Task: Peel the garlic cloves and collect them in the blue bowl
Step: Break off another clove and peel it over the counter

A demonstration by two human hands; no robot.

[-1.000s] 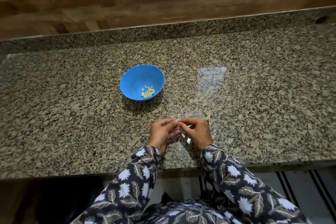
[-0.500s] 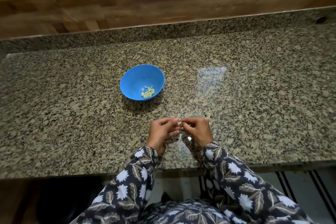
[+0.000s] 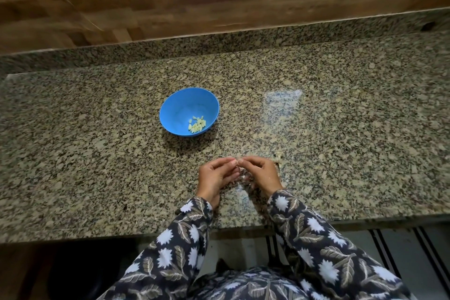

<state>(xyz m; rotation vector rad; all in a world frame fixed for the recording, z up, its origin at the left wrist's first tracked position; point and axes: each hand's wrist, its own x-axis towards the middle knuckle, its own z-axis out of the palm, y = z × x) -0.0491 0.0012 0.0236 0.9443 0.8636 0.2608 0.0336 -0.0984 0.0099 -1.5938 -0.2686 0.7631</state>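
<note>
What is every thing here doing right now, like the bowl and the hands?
blue bowl, upright, nearly empty.
peeled cloves, piled inside the bowl.
garlic clove, pinched between both hands, mostly hidden.
left hand, curled, pinching the clove.
right hand, curled, pinching the clove.
garlic scraps, loose on the counter.
</note>
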